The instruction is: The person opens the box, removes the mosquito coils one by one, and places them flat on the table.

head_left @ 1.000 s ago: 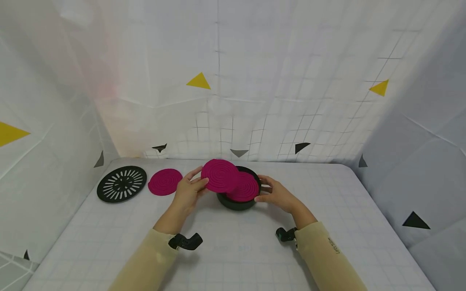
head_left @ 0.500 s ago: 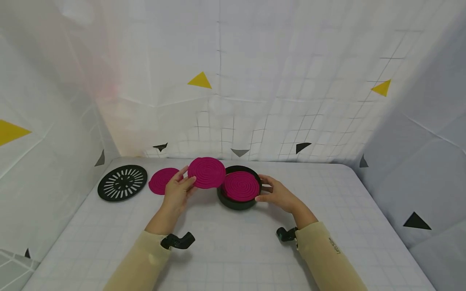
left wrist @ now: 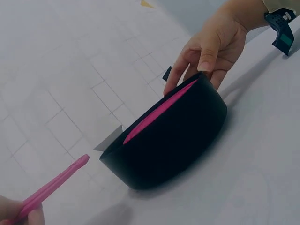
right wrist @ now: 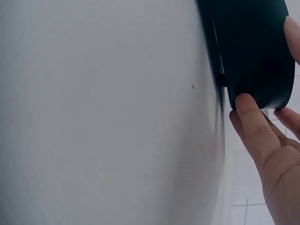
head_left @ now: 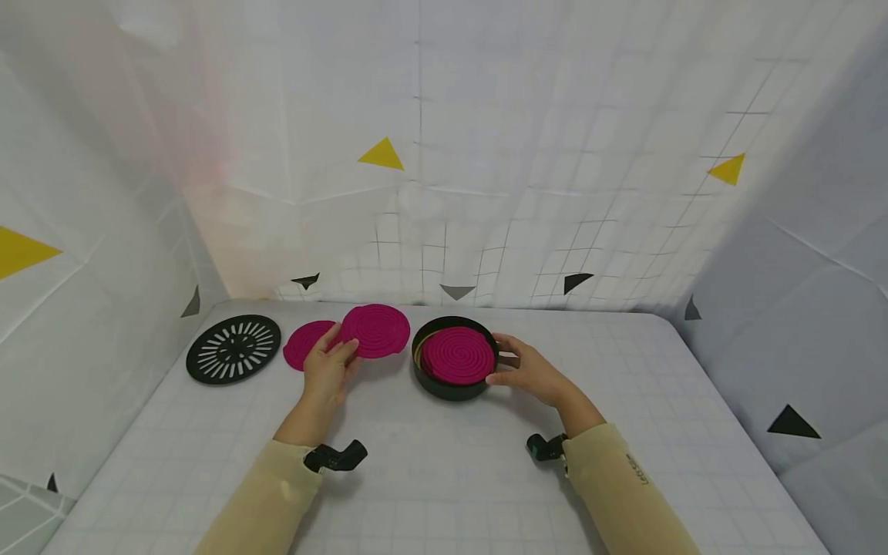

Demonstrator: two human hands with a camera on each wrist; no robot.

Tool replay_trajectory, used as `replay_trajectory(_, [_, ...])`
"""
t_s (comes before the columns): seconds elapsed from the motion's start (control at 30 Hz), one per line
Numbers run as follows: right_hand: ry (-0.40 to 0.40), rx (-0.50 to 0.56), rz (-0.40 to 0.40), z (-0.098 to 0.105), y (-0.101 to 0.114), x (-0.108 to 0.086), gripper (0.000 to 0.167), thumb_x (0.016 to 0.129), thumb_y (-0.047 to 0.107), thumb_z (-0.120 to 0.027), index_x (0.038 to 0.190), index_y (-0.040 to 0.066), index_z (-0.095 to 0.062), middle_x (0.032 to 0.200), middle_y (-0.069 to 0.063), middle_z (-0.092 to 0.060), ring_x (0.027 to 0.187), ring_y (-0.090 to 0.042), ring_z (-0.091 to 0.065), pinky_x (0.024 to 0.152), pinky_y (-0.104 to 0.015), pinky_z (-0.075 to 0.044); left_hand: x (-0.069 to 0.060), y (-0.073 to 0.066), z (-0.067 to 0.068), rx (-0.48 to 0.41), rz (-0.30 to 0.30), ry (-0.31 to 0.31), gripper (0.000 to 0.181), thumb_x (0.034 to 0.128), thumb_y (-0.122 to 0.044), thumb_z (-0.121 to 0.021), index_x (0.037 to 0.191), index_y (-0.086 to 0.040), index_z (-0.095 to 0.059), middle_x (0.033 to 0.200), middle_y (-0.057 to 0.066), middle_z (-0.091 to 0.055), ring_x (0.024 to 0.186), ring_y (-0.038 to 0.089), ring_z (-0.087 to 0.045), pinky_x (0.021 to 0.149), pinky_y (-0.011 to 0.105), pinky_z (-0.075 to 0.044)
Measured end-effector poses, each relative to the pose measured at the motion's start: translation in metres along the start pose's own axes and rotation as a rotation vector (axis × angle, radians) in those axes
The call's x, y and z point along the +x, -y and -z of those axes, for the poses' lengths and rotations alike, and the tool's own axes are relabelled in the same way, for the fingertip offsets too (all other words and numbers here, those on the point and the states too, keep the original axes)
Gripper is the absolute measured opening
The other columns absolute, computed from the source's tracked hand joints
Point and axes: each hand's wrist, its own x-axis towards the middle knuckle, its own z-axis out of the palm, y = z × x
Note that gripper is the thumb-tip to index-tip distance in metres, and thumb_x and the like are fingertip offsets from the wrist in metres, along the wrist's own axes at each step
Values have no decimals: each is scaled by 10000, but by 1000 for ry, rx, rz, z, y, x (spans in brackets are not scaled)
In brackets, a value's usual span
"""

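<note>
Head view: flat pink disc point(head_left: 300, 347) partly covered by left hand point(head_left: 326, 374); pale strip point(head_left: 418, 353) inside dark bowl point(head_left: 451, 392) runs out of sight under inner pink disc point(head_left: 459, 355), nature unclear; lettering point(head_left: 636, 469) on right sleeve point(head_left: 620, 493) too small to read. Left wrist view: left hand mostly cut off at lower-left corner, fingers hiding one end of raised pink disc point(left wrist: 58, 182). Right wrist view: bowl cropped by top edge, right hand point(right wrist: 269, 150) by right edge.
</note>
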Motion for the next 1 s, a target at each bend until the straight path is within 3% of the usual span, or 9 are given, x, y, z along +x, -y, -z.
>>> replay_trajectory(0.23, [4, 0, 3, 0, 1, 0, 918, 836, 175, -834, 1568, 97, -284, 1549, -173, -364, 1410, -388, -390, 1114, -517, -376, 6, 9, 1, 24, 30, -32, 645, 957, 28, -630, 1539, -128, -400, 1085, 64, -494, 806, 67, -621, 821, 244, -572])
replay_trajectory(0.73, [12, 22, -11, 0, 3, -1, 921, 847, 123, -815, 1576, 70, -253, 1558, -204, -336, 1419, -417, -363, 1119, -546, -356, 14, 17, -3, 120, 37, -62, 626, 963, 13, -628, 1531, -149, -420, 1278, 123, -488, 889, 112, -597, 827, 256, -569])
replay_trajectory(1.0, [0, 20, -3, 0, -1, 0, 923, 833, 150, -834, 1569, 97, -281, 1545, -179, -360, 1413, -393, -382, 1110, -512, -384, 14, 20, -1, 173, 21, -72, 610, 960, 38, -617, 1521, -91, -414, 1323, 172, -466, 963, 161, -586, 819, 269, -577])
